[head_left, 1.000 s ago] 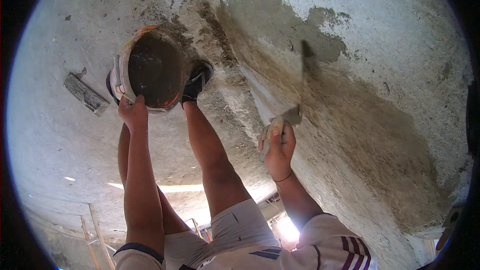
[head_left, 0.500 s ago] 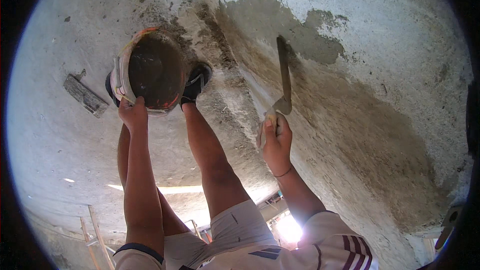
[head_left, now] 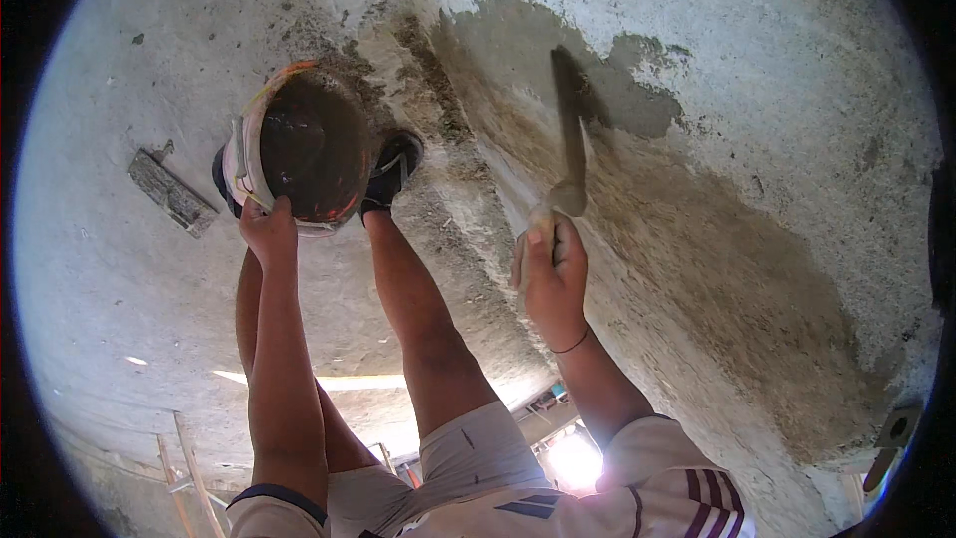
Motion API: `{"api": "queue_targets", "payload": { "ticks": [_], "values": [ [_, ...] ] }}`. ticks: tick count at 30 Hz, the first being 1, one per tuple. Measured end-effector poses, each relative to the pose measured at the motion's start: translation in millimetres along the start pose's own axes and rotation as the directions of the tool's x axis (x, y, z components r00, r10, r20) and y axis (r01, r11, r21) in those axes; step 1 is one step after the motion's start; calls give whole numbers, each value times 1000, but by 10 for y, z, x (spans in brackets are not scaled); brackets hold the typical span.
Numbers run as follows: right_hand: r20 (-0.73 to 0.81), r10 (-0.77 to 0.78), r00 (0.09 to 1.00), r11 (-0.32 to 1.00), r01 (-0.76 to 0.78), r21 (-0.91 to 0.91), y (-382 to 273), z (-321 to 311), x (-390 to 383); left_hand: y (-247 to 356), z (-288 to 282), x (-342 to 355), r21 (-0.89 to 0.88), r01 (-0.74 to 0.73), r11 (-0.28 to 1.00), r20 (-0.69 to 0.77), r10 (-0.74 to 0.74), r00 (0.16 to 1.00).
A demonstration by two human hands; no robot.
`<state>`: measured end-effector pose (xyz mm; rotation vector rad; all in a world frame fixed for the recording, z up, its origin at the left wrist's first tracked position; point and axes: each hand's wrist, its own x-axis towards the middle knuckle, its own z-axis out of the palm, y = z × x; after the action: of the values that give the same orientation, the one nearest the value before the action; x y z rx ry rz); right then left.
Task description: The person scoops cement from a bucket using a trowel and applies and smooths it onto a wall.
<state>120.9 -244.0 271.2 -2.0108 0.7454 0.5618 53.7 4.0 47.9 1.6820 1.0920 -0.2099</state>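
Note:
My left hand point(head_left: 269, 224) grips the near rim of a round bucket point(head_left: 242, 154), which is tilted so that the dark grey wet mix point(head_left: 309, 144) inside shows. In my right hand point(head_left: 554, 274) is the handle of a trowel point(head_left: 572, 139), its long narrow blade pointing away from me. The blade is seen nearly edge-on, in front of the wall point(head_left: 757, 269) on my right. Behind its tip lies a darker grey patch of wet mortar point(head_left: 637, 90). Whether the blade touches the wall, I cannot tell.
A mortar-crusted float point(head_left: 171, 191) lies on the concrete floor point(head_left: 110, 269) left of the bucket. My sandalled foot point(head_left: 396, 161) stands between bucket and wall. Crumbs of dried mortar run along the wall's base. Wooden poles point(head_left: 194, 468) stand at the lower left.
The trowel blade has swung slightly, its tip moving a little farther away along the wall. The bucket remains tilted in my left hand, almost unmoved.

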Motion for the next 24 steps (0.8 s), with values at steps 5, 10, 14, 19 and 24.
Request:
{"api": "queue_targets", "payload": {
  "ticks": [5,10,14,19,24],
  "values": [
    [-36,-167,985,986,167,-9,-62,46,-151,-71,-57,30,40,-8,999,-8,9,1000],
    [-144,-295,944,945,311,98,-243,64,-256,43,-51,18,-9,-8,1000,0,8,1000],
    [-12,-312,950,947,312,76,-87,54,-139,101,-38,10,4,73,997,8,-73,997],
    [82,-24,996,1000,24,-1,-121,105,54,-24,-42,59,-69,37,997,40,-34,999],
    [-38,-193,981,978,195,69,-273,35,-140,81,-41,45,-53,79,995,21,-78,997]
  ]
}}
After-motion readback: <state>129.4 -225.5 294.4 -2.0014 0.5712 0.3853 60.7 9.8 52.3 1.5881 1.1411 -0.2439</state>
